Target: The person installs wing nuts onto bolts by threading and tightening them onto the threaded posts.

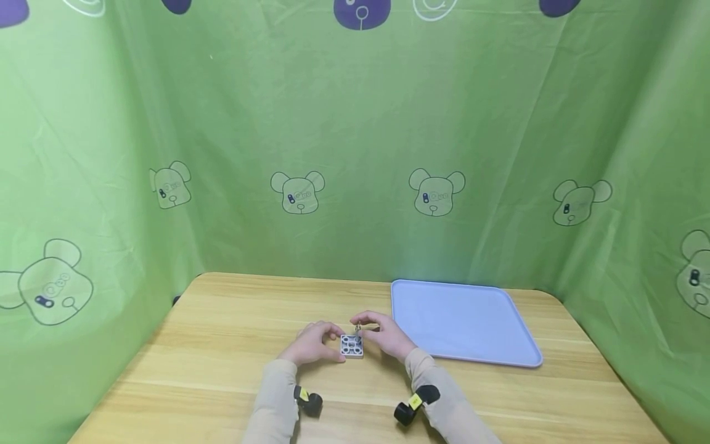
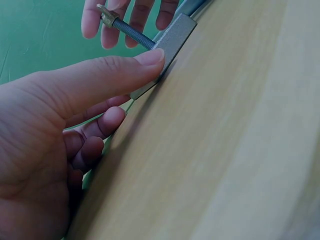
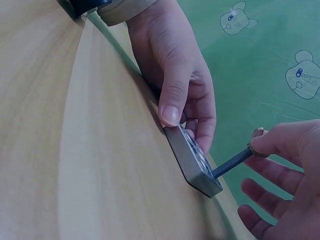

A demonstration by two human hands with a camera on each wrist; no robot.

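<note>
A small square grey block (image 1: pixel 352 353) with several round holes in its top lies on the table. My left hand (image 1: pixel 313 344) grips it from the left, thumb on the near edge, as the left wrist view also shows. A dark threaded bolt (image 3: pixel 232 164) with a brass-coloured head (image 2: pixel 107 17) stands up from the block's far right corner. At the bolt's head, my right hand (image 1: pixel 388 338) pinches with thumb and forefinger. In the right wrist view the other fingers (image 3: pixel 270 200) of that hand are spread loosely. How deep the bolt sits is hidden.
A light blue tray (image 1: pixel 466 320) lies on the right side of the wooden table (image 1: pixel 233 320), just beyond my right hand. Green curtains (image 1: pixel 355 111) with bear prints close off the back and both sides. A black camera is strapped to each wrist.
</note>
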